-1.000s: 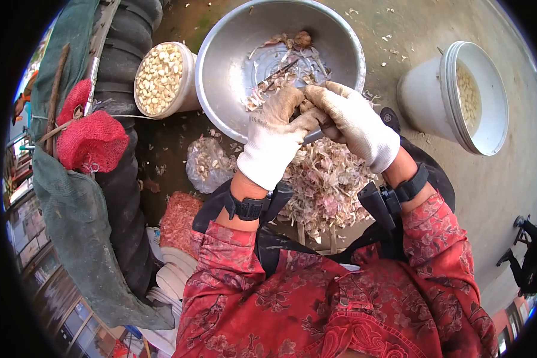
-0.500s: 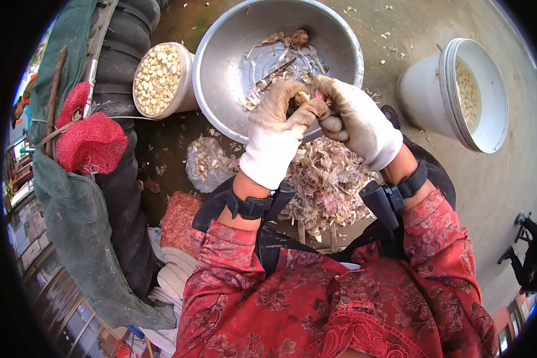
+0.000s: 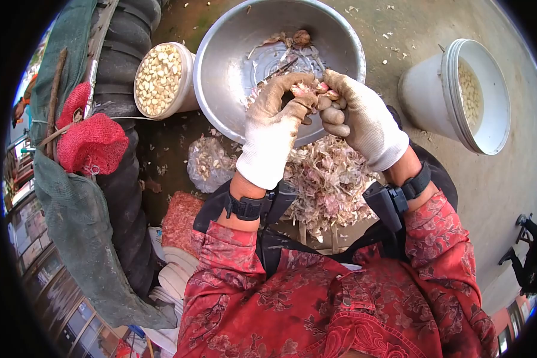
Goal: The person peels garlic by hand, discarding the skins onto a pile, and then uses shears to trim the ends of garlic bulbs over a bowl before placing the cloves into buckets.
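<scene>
Garlic [image 3: 304,90] up at the near side of the steel basin [image 3: 227,53], both gloved hands on it, probably so loose skin drops in the bowl or on the skin pile [image 3: 328,185] just nearer.
Left hand [image 3: 271,134]: fingers curled closed round the garlic. Right hand [image 3: 369,122]: fingers part-bent at its right edge, lower ones tucked in; can't tell if the tips pinch. Two-handed hold probably steadies one side and frees the other to work. Clove buckets, left [image 3: 188,83] and right [image 3: 420,95], flank the basin, likely for easy reach. Garlic looks broken up, pink-red with pale papery bits; far side partly hidden by fingers.
</scene>
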`<action>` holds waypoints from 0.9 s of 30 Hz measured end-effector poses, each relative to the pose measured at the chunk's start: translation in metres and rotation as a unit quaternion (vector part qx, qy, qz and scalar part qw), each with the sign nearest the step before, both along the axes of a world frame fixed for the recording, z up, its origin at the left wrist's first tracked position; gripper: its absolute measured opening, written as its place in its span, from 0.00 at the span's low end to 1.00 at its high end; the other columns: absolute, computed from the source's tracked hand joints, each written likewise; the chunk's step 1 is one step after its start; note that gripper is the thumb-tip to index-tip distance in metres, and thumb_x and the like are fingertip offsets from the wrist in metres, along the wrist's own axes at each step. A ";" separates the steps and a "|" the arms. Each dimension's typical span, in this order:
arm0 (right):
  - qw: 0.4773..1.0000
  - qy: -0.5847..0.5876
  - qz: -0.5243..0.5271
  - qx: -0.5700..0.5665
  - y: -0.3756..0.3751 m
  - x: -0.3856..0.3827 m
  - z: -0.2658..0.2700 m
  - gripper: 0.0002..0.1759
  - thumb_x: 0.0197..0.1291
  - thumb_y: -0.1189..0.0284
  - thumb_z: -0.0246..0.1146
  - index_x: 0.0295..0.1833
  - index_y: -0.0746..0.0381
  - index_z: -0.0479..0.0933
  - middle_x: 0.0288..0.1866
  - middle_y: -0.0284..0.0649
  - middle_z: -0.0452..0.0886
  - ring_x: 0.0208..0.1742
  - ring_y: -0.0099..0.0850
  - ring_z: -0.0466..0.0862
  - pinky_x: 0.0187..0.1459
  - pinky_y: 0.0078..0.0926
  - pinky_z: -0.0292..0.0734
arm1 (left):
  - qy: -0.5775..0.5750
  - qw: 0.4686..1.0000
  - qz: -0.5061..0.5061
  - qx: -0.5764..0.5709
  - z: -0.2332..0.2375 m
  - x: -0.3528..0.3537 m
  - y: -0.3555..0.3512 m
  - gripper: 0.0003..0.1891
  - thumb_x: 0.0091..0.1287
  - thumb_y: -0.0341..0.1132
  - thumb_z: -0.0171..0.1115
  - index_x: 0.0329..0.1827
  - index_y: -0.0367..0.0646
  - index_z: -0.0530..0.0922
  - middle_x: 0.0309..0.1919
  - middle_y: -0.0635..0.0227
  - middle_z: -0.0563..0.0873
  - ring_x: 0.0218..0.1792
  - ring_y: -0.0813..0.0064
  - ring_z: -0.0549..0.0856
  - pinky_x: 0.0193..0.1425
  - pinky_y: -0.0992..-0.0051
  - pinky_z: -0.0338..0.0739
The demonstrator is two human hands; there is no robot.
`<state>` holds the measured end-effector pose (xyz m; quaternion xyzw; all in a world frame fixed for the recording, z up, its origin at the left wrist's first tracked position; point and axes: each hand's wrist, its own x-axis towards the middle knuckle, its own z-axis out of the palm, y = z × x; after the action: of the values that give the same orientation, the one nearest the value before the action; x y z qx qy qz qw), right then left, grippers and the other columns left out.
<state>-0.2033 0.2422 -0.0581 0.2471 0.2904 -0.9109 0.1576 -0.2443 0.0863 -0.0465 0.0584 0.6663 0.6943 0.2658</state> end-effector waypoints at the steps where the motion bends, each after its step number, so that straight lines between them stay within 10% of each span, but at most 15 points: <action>1: 1.000 -0.002 0.004 -0.003 0.000 -0.001 0.003 0.14 0.73 0.60 0.51 0.39 0.60 0.70 0.26 0.30 0.70 0.21 0.17 0.65 0.19 0.14 0.57 | -0.003 1.000 0.008 0.011 0.002 0.000 0.001 0.12 0.67 0.28 0.61 0.53 0.41 0.79 0.44 0.70 0.82 0.39 0.84 0.81 0.41 0.83 0.78; 15: 0.988 0.049 0.097 0.113 -0.004 0.005 0.000 0.23 0.71 0.49 0.52 0.43 0.60 0.74 0.27 0.30 0.73 0.21 0.14 0.66 0.18 0.12 0.59 | 0.091 0.991 0.024 -0.092 -0.010 -0.002 -0.003 0.14 0.64 0.26 0.65 0.53 0.37 0.79 0.42 0.68 0.82 0.42 0.81 0.80 0.48 0.79 0.77; 27: 0.979 0.073 0.080 0.174 -0.009 0.003 0.002 0.18 0.70 0.54 0.55 0.45 0.59 0.75 0.27 0.25 0.74 0.23 0.11 0.68 0.20 0.09 0.60 | -0.124 0.987 0.041 0.099 -0.014 -0.001 -0.007 0.11 0.70 0.29 0.57 0.53 0.37 0.78 0.38 0.70 0.85 0.36 0.82 0.81 0.40 0.82 0.77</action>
<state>-0.2003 0.2336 -0.0560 0.1795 0.4742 -0.8464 0.1626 -0.2458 0.0788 -0.0606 -0.0294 0.5583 0.7687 0.3108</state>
